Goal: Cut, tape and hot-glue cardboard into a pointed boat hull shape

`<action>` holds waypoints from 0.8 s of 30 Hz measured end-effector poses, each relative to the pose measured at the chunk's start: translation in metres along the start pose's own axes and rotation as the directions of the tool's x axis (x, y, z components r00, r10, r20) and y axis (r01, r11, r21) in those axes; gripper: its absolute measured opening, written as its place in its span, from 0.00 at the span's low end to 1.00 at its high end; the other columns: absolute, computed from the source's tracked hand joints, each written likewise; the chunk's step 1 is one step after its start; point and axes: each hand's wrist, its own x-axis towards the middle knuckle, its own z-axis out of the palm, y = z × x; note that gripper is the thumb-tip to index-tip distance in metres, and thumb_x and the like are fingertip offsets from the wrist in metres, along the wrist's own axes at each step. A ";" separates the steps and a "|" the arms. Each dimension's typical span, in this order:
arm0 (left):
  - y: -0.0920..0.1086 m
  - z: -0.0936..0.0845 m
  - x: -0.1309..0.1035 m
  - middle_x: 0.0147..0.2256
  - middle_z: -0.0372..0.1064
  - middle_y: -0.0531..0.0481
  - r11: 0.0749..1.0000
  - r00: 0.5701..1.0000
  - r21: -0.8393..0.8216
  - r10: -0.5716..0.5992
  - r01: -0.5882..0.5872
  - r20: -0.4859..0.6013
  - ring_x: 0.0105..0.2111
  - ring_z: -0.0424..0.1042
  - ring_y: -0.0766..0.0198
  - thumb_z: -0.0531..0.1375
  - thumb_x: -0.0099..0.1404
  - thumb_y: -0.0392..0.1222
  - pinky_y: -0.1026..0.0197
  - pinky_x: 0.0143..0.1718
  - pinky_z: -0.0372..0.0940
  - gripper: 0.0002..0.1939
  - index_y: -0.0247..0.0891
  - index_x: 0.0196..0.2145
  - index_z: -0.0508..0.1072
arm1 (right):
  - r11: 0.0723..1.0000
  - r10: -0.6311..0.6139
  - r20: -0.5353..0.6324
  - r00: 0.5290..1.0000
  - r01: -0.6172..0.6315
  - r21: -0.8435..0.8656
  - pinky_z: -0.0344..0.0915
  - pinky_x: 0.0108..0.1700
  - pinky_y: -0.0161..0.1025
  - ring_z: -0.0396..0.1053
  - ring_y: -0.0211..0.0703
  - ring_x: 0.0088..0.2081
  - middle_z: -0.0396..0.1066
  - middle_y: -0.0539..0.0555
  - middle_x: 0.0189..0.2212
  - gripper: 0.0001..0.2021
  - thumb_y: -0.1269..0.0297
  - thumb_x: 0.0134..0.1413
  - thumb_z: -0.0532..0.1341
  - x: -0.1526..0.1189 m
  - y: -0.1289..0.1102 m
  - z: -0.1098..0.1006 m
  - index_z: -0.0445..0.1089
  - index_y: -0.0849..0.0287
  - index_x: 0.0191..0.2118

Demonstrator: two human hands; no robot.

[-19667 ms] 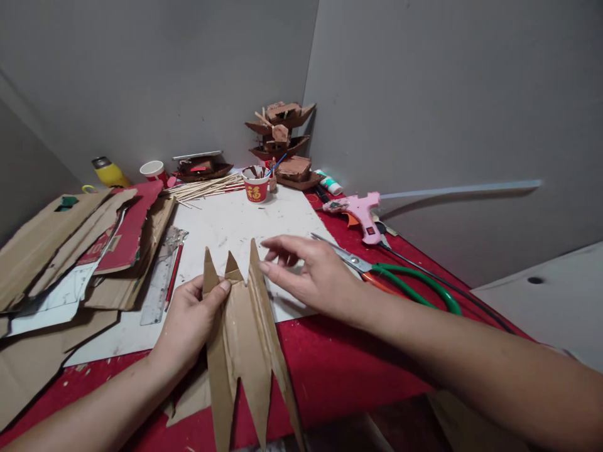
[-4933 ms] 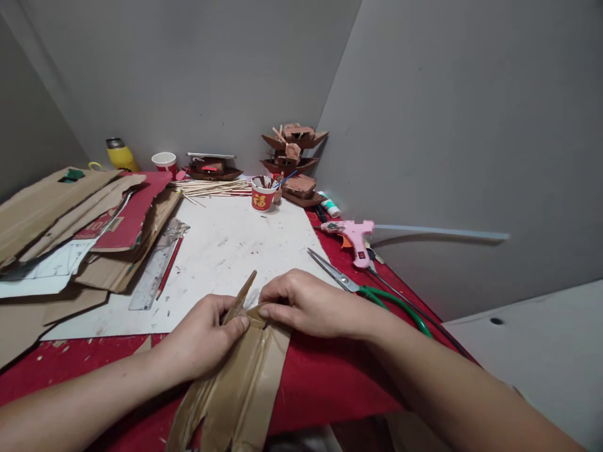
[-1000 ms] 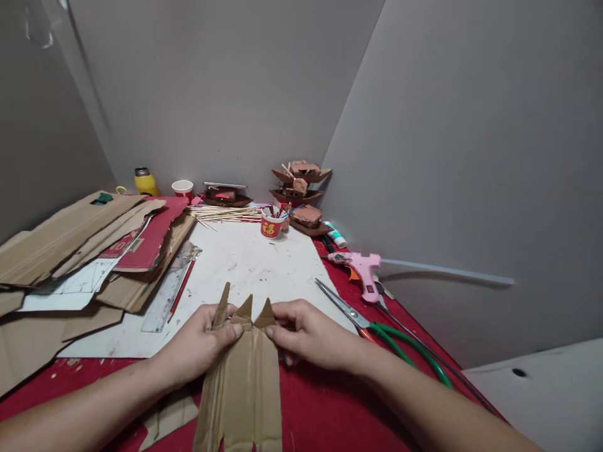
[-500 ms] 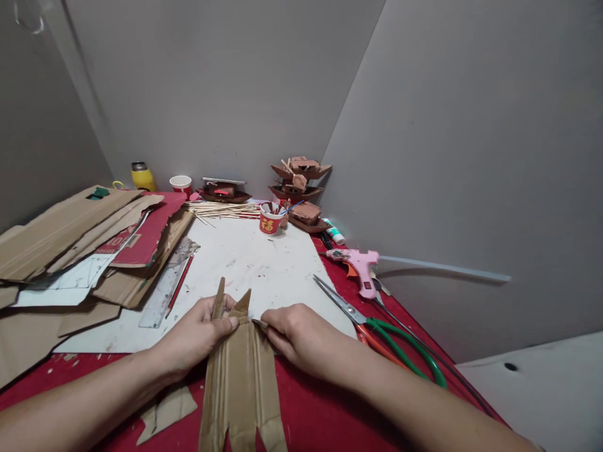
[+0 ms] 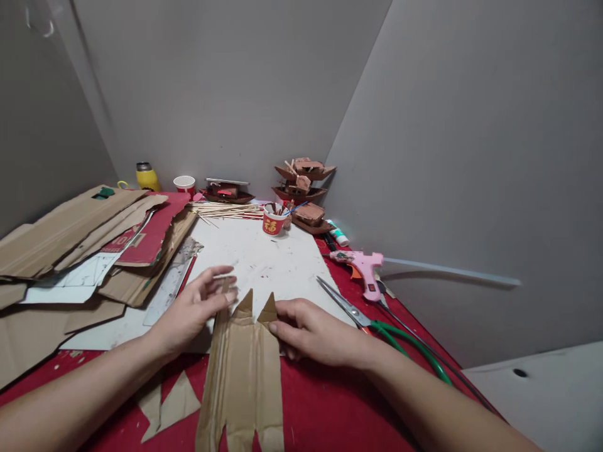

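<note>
A creased piece of brown cardboard [image 5: 242, 376] lies in front of me, with pointed flaps at its far end and V-shaped notches at its near end. My right hand [image 5: 306, 329] pinches the base of the right pointed flap between thumb and fingers. At the left far corner, my left hand [image 5: 200, 307] is open, its fingers apart around the narrow left flap; whether it touches the flap I cannot tell. Cardboard scraps [image 5: 179, 402] lie on the red cloth beside my left forearm. Scissors [image 5: 351, 309] with green and orange handles rest right of my right hand.
Stacked cardboard [image 5: 70, 232] covers the left side, by a ruler [image 5: 169, 282]. A white board [image 5: 287, 263] lies ahead. Behind are wooden sticks [image 5: 226, 210], a red paper cup [image 5: 274, 221] and brown model boats [image 5: 306, 188]. A pink glue gun [image 5: 365, 270] sits near the right wall.
My left hand has let go of the cardboard and spread its fingers. My right hand has shifted onto the right flap, which now stands up as a point.
</note>
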 end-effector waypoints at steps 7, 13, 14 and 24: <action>0.007 0.007 -0.006 0.43 0.73 0.46 0.657 0.916 0.645 0.351 -0.390 0.197 0.47 0.68 0.55 0.61 0.59 0.38 0.49 0.56 0.54 0.13 0.41 0.43 0.73 | 0.945 -0.191 -0.109 0.976 0.153 -0.289 0.59 0.35 0.34 0.62 0.38 0.30 0.66 0.49 0.28 0.07 0.71 0.60 0.51 0.000 -0.006 0.021 0.63 0.59 0.32; 0.004 0.005 -0.008 0.29 0.73 0.56 0.486 0.887 0.746 0.319 -0.456 0.334 0.33 0.71 0.64 0.58 0.60 0.33 0.46 0.61 0.42 0.05 0.41 0.31 0.71 | 0.967 -0.154 -0.114 0.982 0.126 -0.222 0.58 0.33 0.32 0.60 0.36 0.28 0.63 0.48 0.25 0.09 0.69 0.60 0.52 0.002 -0.006 0.024 0.63 0.60 0.28; 0.004 0.004 -0.008 0.29 0.72 0.56 0.478 0.885 0.749 0.322 -0.458 0.336 0.33 0.71 0.64 0.58 0.59 0.32 0.46 0.61 0.42 0.05 0.41 0.31 0.71 | 0.966 -0.147 -0.108 0.983 0.119 -0.230 0.57 0.31 0.31 0.59 0.35 0.28 0.61 0.47 0.24 0.10 0.69 0.59 0.52 0.003 -0.006 0.023 0.62 0.59 0.27; 0.004 0.007 -0.011 0.31 0.71 0.52 0.336 0.837 0.776 0.344 -0.534 0.427 0.35 0.70 0.63 0.55 0.62 0.33 0.45 0.62 0.40 0.05 0.40 0.34 0.68 | 0.964 -0.152 -0.080 0.985 0.130 -0.234 0.54 0.28 0.31 0.54 0.34 0.25 0.58 0.45 0.21 0.11 0.71 0.59 0.50 0.003 -0.006 0.027 0.56 0.58 0.25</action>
